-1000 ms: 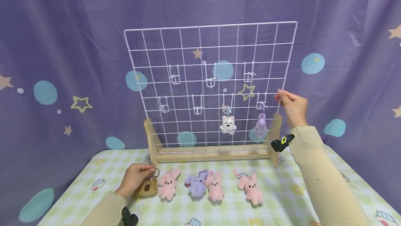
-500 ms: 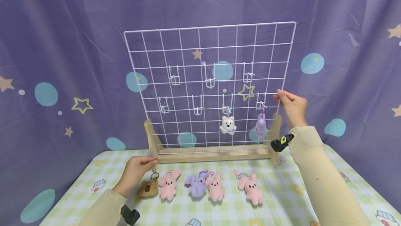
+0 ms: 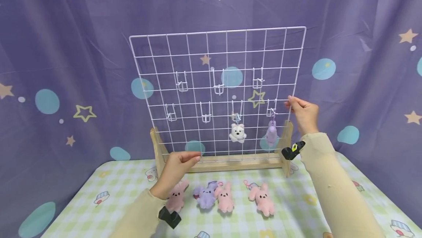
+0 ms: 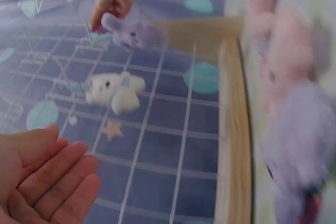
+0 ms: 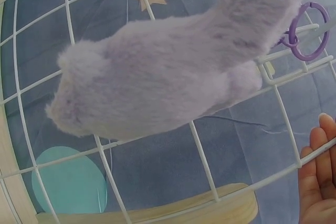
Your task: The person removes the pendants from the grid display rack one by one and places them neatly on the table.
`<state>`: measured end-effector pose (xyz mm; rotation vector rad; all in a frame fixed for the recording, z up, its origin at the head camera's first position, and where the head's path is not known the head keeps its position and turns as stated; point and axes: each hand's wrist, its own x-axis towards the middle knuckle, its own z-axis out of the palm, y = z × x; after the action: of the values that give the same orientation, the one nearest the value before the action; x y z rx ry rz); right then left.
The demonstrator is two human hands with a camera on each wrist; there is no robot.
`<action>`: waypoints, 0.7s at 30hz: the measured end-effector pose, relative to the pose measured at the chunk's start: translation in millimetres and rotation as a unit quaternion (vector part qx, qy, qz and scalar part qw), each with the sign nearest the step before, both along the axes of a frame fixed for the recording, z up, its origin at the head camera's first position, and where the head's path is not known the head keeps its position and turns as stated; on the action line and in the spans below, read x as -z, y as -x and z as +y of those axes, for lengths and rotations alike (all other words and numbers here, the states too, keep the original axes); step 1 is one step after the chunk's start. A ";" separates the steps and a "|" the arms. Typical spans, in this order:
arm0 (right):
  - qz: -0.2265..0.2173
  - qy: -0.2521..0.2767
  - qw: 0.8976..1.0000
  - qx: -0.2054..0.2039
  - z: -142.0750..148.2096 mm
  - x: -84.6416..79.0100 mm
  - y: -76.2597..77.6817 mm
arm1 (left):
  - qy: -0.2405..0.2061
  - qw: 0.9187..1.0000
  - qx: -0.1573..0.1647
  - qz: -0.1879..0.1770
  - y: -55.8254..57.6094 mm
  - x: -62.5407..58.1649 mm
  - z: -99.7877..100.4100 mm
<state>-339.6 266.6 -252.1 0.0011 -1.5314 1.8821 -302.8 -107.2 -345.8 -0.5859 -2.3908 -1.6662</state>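
My left hand (image 3: 176, 170) is in the air before the lower left of the white wire grid (image 3: 217, 32), thumb and fingers extended, holding nothing. In the left wrist view this hand (image 4: 50, 177) shows relaxed, empty fingers. My right hand (image 3: 304, 115) grips the grid's right edge wire; in the right wrist view its fingers (image 5: 310, 177) lie against that wire. A white bear keychain (image 3: 237, 133) and a purple plush keychain (image 3: 271, 134) hang from lower hooks. On the table lie pink bunny keychains (image 3: 263, 199) and a purple bunny (image 3: 206, 197). My left wrist partly covers the leftmost pink bunny (image 3: 176, 199).
A wooden base (image 3: 230, 165) supports the grid at the back of the table. Several bare white hooks (image 3: 182, 84) sit on the grid in two rows. A green checked cloth (image 3: 296, 212) covers the table, and a purple curtain (image 3: 82, 47) hangs behind.
My left hand has left the brown plush keychain's ring and moved up and right to the grid's front. My left arm now hides that keychain. The right hand keeps its grip.
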 end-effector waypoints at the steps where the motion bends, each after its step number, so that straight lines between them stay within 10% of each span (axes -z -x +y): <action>1: 0.001 -0.002 1.000 -0.001 -0.5 0.0 0.2 | -0.006 1.000 0.008 0.004 1.4 -1.8 5.6; 21: 0.002 -0.002 1.000 0.004 -1.8 -0.1 -0.1 | -0.119 0.992 0.029 0.017 28.9 -16.3 93.4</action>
<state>-339.4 264.9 -252.0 0.0005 -1.5292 1.8712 -331.7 -13.7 -329.5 -0.6407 -2.1269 -1.9129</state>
